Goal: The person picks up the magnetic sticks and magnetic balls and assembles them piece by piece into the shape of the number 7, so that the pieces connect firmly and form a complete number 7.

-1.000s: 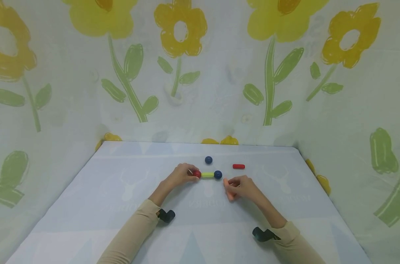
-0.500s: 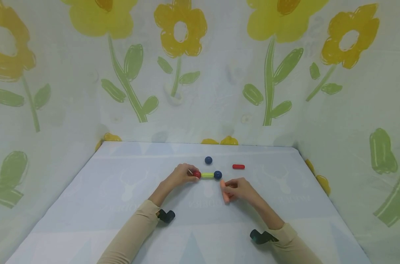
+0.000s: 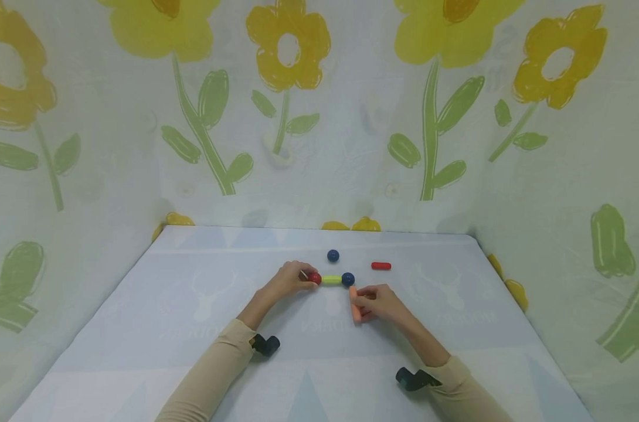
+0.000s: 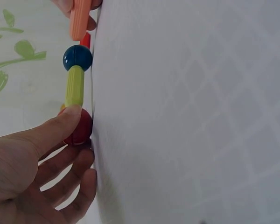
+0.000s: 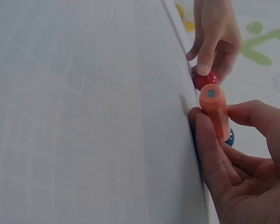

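My left hand [image 3: 290,279] pinches a red ball [image 4: 79,127] between thumb and fingers. A short yellow-green ribbed rod [image 4: 74,86] joins that ball to a dark blue ball [image 3: 348,279], all in one line on the table. In my right hand [image 3: 381,303] is a longer orange ribbed rod [image 3: 355,305], gripped by thumb and fingertips. The right wrist view shows a round grey disc in the rod's near end. Its far end lies just in front of the blue ball; whether they touch I cannot tell.
Another dark blue ball [image 3: 333,255] lies behind the joined pieces. A short red rod [image 3: 381,266] lies at the back right. The pale printed table [image 3: 235,363] meets flower-patterned cloth [image 3: 340,152] at its back edge and sides.
My right hand has shifted slightly left with the orange rod, and the rod has turned so it points more straight ahead, nearer the blue ball. My left hand stays in place.
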{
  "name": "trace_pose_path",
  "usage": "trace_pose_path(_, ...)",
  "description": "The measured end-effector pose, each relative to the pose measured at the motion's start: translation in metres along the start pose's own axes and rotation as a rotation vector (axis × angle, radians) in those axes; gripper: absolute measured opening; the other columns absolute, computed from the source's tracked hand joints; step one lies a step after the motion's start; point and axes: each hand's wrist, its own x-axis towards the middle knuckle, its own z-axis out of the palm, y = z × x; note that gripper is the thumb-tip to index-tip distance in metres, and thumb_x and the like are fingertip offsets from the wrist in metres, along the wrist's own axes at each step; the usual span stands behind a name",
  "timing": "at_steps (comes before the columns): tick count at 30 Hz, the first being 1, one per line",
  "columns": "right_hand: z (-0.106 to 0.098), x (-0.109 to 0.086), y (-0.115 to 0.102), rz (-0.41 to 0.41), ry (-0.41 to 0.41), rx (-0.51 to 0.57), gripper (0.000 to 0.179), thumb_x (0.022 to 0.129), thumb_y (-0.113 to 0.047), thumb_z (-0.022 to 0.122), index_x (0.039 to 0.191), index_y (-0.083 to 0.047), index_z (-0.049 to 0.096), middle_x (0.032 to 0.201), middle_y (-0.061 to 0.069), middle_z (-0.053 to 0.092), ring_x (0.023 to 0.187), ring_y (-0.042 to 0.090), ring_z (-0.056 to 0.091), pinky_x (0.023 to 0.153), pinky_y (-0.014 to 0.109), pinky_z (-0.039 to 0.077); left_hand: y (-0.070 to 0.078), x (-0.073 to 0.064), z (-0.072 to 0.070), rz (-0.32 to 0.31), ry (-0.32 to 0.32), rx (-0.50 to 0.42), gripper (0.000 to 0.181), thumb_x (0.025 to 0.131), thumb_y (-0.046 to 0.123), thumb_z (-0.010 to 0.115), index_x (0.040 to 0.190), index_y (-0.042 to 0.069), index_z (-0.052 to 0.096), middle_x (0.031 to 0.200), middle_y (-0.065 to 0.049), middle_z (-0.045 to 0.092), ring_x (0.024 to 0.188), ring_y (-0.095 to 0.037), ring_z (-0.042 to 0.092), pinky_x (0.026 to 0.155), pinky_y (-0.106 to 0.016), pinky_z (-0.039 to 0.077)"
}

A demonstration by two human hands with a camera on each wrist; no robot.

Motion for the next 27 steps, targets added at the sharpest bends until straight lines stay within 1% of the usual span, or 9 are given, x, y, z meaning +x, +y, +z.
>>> trace_pose_path(7,0.0058,0.0004,-0.0038,0.020,0.004,0.030,0.043,0.091,-0.028,0.069,0.123,0.000,0.064,0.089,0.006,0.072,0.073,0.014,0.069,0.067,0.028,0.059,0.0003,-0.0016,0.0000,-0.011,-0.003,-0.008,0.035,0.084,0.019,0.078,0.117,0.010,0.071,0.108,-0.005,0.072,0.086,-0.013,0.060,0.082,-0.028,0.054)
trace_pose_path(14,0.0078,0.0024,-0.0030,0.005,-0.006,0.064,0.044,0.092,-0.030,0.069,0.124,0.000,0.063,0.087,0.006,0.072,0.074,0.014,0.068,0.067,0.029,0.059,0.0026,-0.0017,-0.0026,-0.006,-0.010,0.006,0.035,0.084,0.019,0.078,0.117,0.009,0.071,0.108,-0.005,0.072,0.086,-0.013,0.061,0.081,-0.027,0.054)
trace_pose_path(18,0.0086,0.0043,-0.0018,0.007,-0.012,0.063,0.047,0.091,-0.032,0.069,0.125,0.000,0.062,0.088,0.006,0.072,0.074,0.014,0.068,0.067,0.028,0.059,0.0013,-0.0003,-0.0027,-0.007,-0.014,0.006,0.035,0.084,0.019,0.078,0.117,0.009,0.071,0.108,-0.005,0.072,0.086,-0.014,0.061,0.081,-0.027,0.055)
trace_pose_path(27,0.0100,0.0056,-0.0021,0.010,-0.007,0.071,0.047,0.093,-0.030,0.067,0.127,0.001,0.060,0.089,0.007,0.072,0.074,0.014,0.068,0.067,0.028,0.059,-0.0016,0.0018,0.0000,-0.019,-0.006,0.001,0.034,0.084,0.020,0.078,0.116,0.010,0.071,0.107,-0.005,0.072,0.087,-0.014,0.061,0.083,-0.027,0.055)
